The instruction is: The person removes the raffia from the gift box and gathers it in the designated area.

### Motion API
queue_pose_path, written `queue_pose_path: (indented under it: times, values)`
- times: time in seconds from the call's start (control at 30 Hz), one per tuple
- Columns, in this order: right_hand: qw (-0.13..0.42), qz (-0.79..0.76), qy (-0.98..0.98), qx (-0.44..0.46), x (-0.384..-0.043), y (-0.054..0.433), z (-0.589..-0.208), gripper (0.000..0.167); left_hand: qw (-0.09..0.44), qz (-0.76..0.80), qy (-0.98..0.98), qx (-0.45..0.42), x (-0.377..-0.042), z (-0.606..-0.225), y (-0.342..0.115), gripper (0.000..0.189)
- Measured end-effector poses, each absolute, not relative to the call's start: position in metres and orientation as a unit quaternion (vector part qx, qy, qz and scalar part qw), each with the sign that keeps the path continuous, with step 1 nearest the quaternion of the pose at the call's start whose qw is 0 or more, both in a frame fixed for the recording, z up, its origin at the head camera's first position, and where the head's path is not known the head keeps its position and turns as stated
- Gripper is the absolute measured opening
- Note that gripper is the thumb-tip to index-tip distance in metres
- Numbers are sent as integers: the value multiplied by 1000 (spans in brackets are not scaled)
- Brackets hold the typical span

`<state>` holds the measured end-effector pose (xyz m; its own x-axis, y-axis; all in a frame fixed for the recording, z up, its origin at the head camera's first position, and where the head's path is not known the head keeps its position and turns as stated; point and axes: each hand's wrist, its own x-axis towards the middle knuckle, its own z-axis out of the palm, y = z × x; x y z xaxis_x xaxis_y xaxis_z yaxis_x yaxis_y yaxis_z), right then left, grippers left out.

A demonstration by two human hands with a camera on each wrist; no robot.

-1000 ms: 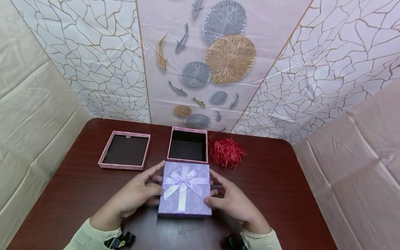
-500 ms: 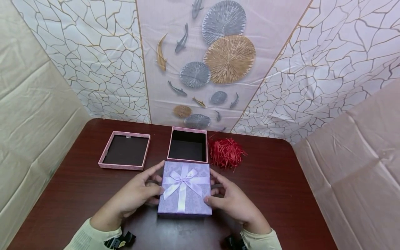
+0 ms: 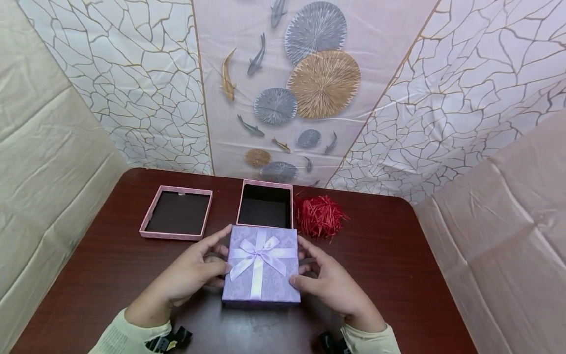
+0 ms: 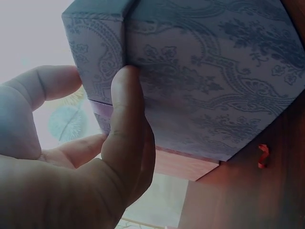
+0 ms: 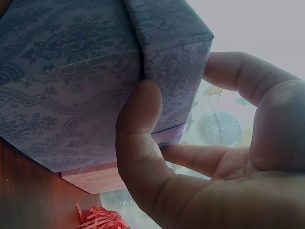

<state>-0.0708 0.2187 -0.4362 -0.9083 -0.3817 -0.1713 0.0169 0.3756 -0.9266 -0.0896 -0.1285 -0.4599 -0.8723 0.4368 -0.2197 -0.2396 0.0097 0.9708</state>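
A purple patterned lid [image 3: 275,284] sits over the matching box body [image 4: 205,90], which stands at the middle of the dark red-brown desk [image 3: 380,265], between the person's two hands. A pale lilac ribbon [image 3: 258,254] crosses the lid's top and is tied there in a bow. The left hand [image 3: 192,273] grips the lid's left side, its fingers bent and spread from one another; in the left wrist view one fingertip lies at the seam where the lid's edge meets the body, and another touches the lid's outer edge. The right hand [image 3: 326,285] holds the opposite side in much the same way, fingers apart and clamped on the lid, with one fingertip at the seam. Just behind the purple box, an open pink-rimmed box [image 3: 265,206] shows its black inside, its near edge hidden by the lid. To its left, apart from it, a shallow pink-rimmed tray [image 3: 179,212] lies with its dark inside up. Just right of the open box is a heap of red paper shreds [image 3: 320,216]. Behind the desk hangs a patterned cloth [image 3: 240,44] printed with fish and round shapes.
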Motion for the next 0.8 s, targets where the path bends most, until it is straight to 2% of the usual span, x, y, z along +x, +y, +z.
queue_pose_path:
  times: [0.5, 0.8]
  values:
    - [139, -570, 802, -107, -62, 216, -422, 92, 220, 710, 666, 68, -88, -444, -127, 97]
    - [93, -581, 803, -92, -61, 216, -418, 82, 207, 730, 647, 70, -86, -442, -126, 76]
